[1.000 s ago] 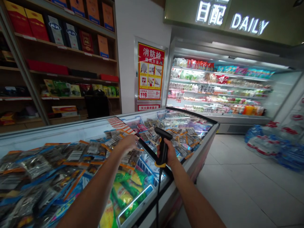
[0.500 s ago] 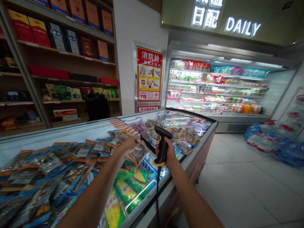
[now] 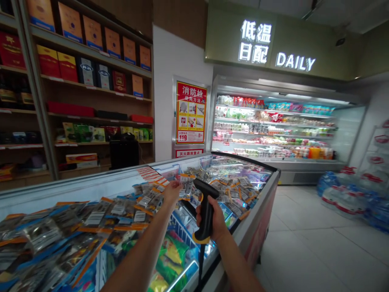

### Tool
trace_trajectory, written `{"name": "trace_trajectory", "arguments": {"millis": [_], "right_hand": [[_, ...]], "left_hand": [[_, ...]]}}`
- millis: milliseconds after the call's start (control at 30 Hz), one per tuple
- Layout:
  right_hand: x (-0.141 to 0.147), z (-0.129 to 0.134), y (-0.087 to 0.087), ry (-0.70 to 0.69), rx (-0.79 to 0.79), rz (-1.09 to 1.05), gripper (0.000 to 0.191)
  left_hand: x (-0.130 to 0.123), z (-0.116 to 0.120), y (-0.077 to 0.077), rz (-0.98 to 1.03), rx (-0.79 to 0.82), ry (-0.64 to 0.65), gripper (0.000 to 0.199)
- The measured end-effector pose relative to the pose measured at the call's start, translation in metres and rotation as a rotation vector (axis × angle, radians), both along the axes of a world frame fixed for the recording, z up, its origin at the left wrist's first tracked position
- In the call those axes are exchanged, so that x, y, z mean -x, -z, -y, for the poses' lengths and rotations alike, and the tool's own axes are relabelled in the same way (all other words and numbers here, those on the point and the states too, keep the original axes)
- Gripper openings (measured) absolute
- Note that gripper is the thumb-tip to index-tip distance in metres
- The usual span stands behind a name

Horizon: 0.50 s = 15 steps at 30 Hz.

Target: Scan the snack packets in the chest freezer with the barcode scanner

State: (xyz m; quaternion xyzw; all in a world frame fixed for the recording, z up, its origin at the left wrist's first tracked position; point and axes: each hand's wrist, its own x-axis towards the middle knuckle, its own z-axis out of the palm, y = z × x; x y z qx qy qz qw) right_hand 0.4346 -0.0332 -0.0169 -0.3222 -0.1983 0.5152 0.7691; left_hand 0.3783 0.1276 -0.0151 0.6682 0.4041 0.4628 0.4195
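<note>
My right hand point(image 3: 214, 219) is wrapped around the grip of a black handheld scanner point(image 3: 206, 211) with yellow trim, its cable hanging down. Left of it, my left hand point(image 3: 172, 191) has its fingers closed at the edge of a small clear packet point(image 3: 186, 180) with an orange top, held over the freezer point(image 3: 261, 202). Many similar packets point(image 3: 97, 215) with orange and blue edges lie piled in the freezer's left part. Green and yellow bags point(image 3: 173, 253) sit below my left forearm, beside a white wire basket point(image 3: 182, 229).
Shelves of boxes point(image 3: 71, 67) stand at the left behind the freezer. A red fire hydrant poster point(image 3: 191, 113) hangs on the wall. Beyond are a lit refrigerated case point(image 3: 273, 129) and, on the right floor, bottled water packs point(image 3: 346, 194). The freezer has a dark-edged glass lid.
The view has tilted up, showing more of the sign and upper shelves. My left hand has moved farther over the freezer with the packet, which now stands more upright. The scanner stays in my right hand.
</note>
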Motion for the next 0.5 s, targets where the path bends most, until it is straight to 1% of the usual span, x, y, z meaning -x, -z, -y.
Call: {"name": "trace_trajectory", "arguments": {"millis": [167, 300, 433, 500], "right_hand": [[0.000, 0.001, -0.001, -0.009, 0.009, 0.021, 0.031], [0.000, 0.002, -0.002, 0.001, 0.014, 0.022, 0.032], [-0.003, 0.002, -0.001, 0.061, -0.035, -0.019, 0.031], [-0.006, 0.002, 0.000, 0.103, -0.059, -0.048, 0.030]], "left_hand": [[-0.002, -0.005, 0.002, -0.041, -0.016, -0.015, 0.018], [-0.003, -0.004, 0.003, -0.087, -0.036, -0.029, 0.022], [-0.013, -0.002, 0.005, -0.182, -0.047, -0.050, 0.020], [-0.020, -0.003, 0.005, -0.272, -0.063, -0.073, 0.023]]}}
